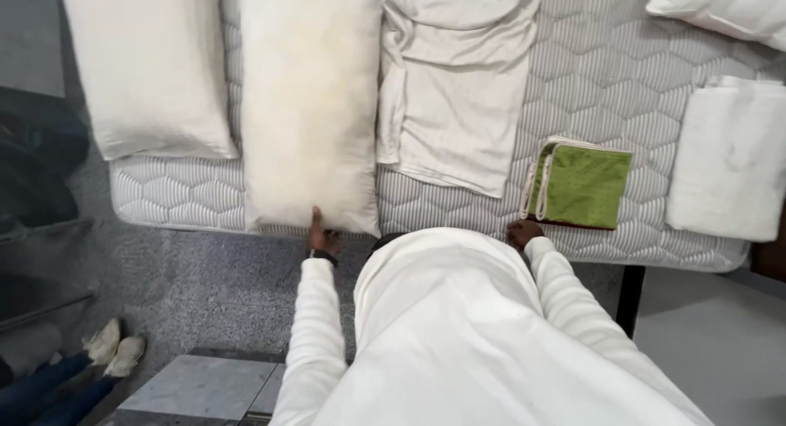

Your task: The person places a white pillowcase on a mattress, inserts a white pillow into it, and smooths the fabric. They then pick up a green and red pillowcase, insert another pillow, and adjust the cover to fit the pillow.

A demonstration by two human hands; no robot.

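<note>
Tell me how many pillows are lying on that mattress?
3. One cased pillow at the far left, a bare pillow beside it touched by the left hand, and one at the top right corner, partly cut off.

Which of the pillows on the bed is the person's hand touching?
The left hand touches the bare, fluffy cream pillow second from left; the white cased pillow beside it lies untouched.

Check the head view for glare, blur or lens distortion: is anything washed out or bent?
Head view: light is soft and even, with weak shadows; the bare white pillow is nearly washed out, its surface detail faint; the grey quilted mattress edge bows from wide-angle distortion; the left hand and right hand look slightly soft; the green folded cloth stays clear.
</note>
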